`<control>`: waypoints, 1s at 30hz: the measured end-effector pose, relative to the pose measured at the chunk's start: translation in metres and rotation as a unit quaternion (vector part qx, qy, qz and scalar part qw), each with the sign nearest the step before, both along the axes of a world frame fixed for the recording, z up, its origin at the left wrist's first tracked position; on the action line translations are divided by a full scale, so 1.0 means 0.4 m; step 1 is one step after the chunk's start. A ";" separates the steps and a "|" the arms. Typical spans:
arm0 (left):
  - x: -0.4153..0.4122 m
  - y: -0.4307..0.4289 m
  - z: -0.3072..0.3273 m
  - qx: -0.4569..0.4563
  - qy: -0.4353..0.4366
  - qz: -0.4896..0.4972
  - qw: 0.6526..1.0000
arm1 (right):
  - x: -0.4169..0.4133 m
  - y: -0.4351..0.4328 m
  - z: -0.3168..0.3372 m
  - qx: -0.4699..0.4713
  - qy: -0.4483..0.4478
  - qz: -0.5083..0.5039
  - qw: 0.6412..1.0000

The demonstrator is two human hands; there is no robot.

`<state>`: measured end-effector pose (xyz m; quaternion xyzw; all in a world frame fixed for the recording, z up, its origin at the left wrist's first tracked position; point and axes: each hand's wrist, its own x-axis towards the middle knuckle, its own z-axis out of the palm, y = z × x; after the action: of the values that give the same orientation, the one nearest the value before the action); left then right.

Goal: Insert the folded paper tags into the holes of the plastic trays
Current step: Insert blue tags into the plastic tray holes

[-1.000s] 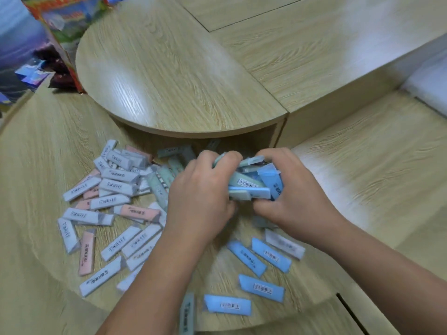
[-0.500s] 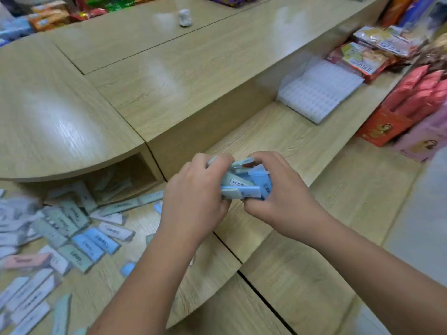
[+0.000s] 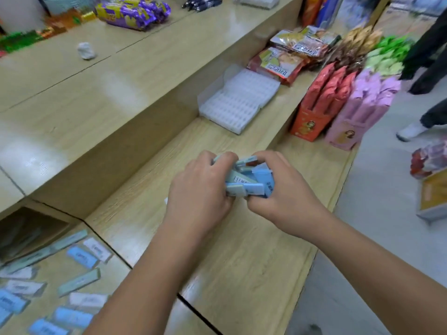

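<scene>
A bundle of folded paper tags (image 3: 249,181), blue and pale green with barcodes, is clasped between both hands above the lower wooden shelf. My left hand (image 3: 200,197) curls round the bundle's left side and my right hand (image 3: 280,194) grips its right side. The white plastic tray (image 3: 238,101) with rows of small holes lies farther along the same shelf, up and to the right of my hands, against a clear plastic cover. Several loose tags (image 3: 79,257) lie scattered on the round shelf at the lower left.
Red (image 3: 321,102) and pink (image 3: 362,105) snack boxes stand right of the tray, with snack bags (image 3: 290,59) behind. The raised counter (image 3: 121,76) runs along the left, bearing a crumpled white wad (image 3: 86,50). A person's legs (image 3: 425,93) stand on the grey floor at far right.
My view and both hands have swung right, away from the scattered tag pile toward the white tray. The hands keep the same hold on the bundle.
</scene>
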<state>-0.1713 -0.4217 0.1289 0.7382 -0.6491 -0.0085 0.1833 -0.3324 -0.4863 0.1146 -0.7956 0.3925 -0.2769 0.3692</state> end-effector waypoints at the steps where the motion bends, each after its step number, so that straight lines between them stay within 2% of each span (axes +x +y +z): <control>1: -0.033 -0.031 0.007 0.002 0.000 0.000 1.000 | -0.032 -0.031 0.004 0.002 -0.002 -0.001 1.000; 8: -0.239 -0.220 0.063 0.001 -0.003 0.042 0.999 | -0.226 -0.254 0.052 0.003 0.001 0.036 0.999; 15: -0.297 -0.362 0.097 0.004 -0.007 0.065 0.998 | -0.277 -0.413 0.084 -0.007 -0.011 0.056 0.998; 24: -0.144 -0.539 0.073 0.001 0.000 0.136 0.991 | -0.095 -0.637 0.078 0.011 0.027 0.129 0.991; 30: 0.008 -0.550 0.081 0.017 -0.001 0.213 0.977 | 0.097 -0.693 0.095 0.014 0.019 0.208 0.978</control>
<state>-0.1680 -0.6418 0.1614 0.8628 -0.4766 0.0206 0.1673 -0.2935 -0.7634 0.1525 -0.8595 0.2296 -0.1735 0.4224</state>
